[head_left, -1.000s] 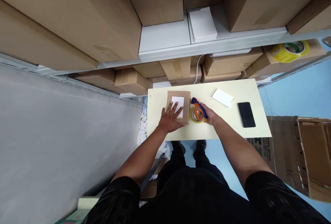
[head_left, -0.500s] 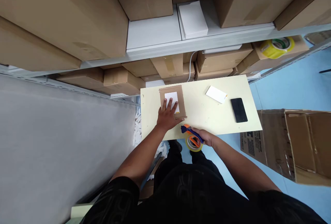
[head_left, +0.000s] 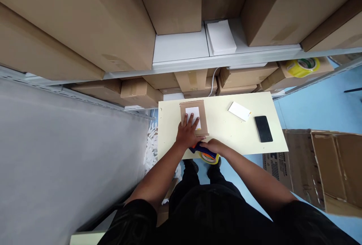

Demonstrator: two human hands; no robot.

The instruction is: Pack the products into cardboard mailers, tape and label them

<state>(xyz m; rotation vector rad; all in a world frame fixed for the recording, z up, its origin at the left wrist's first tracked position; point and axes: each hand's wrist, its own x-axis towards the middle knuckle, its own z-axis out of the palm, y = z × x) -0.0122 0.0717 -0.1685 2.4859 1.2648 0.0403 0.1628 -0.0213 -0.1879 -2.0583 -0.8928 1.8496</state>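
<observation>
A small brown cardboard box (head_left: 203,116) with a white label lies on the pale yellow table (head_left: 223,130). My left hand (head_left: 187,132) rests flat on its top, fingers spread over the label. My right hand (head_left: 214,147) grips a blue and orange tape dispenser (head_left: 206,154) with a yellow roll. The dispenser sits at the table's near edge, right below the box's near side.
A white card (head_left: 239,111) and a black phone (head_left: 263,128) lie on the table's right half. Shelves of cardboard boxes (head_left: 85,22) rise behind it, with a yellow tape roll (head_left: 303,66) on one. An open carton (head_left: 325,166) stands at the right on the blue floor.
My right hand carried the tape dispenser from beside the box's right side down to the table's near edge, then left under the box. My left hand stayed on the box.
</observation>
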